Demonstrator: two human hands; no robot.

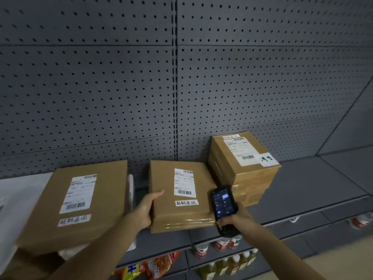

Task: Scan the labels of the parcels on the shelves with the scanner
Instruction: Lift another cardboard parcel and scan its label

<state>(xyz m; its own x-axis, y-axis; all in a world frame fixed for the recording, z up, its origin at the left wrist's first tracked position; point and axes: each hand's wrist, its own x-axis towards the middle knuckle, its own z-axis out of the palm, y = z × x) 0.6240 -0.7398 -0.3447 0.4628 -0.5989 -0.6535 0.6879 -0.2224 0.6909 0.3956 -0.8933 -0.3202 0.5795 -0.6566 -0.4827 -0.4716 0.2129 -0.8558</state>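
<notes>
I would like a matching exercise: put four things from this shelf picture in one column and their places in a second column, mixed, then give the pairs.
Things:
1. scanner
2. middle parcel
3. tall parcel
4. drink bottles

Places:
A. gripped by the left hand
B. on the lower shelf
C. in the right hand
D. rightmost on the shelf

Pairs: 1-C, 2-A, 3-D, 4-B

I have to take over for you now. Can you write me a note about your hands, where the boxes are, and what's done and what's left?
Left hand: fingers hold the middle box by its left edge.
Right hand: grips the scanner, screen lit, beside that box.
Boxes: left box, middle box and taller right box sit on the shelf, labels facing up.
Done: I cannot tell which are scanned.
Left: likely scan the middle label, then check the others.
</notes>
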